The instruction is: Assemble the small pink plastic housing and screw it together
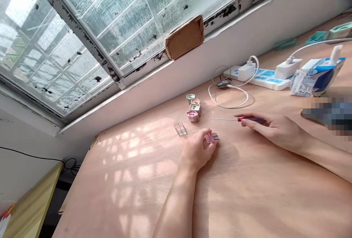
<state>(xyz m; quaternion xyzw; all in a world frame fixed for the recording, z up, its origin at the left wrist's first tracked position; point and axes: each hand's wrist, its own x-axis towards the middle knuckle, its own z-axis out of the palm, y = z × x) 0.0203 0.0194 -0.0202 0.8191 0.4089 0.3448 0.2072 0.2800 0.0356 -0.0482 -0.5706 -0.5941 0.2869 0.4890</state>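
Note:
My left hand [194,152] rests on the table, with its thumb and fingers closed round a small pink pencil sharpener part [210,137] that has metal pieces at its right end. In my right hand [279,130] is a thin screwdriver [225,119] with a dark red handle, its shaft pointing left above the table. Beyond my left hand stand hexagonal two-hole pencil sharpeners: a pink one [193,116], a cream one [195,107], a peach one [195,101] and a green one [190,98]. A clear plastic case [180,129] lies left of them.
A white power strip [271,80] with chargers and a looped white cable [228,107] lies along the wall. Right of it are a blue-and-white packet [313,78], green plastic parts [316,37] and a blurred dark object [330,115]. A cardboard box [184,37] sits on the windowsill.

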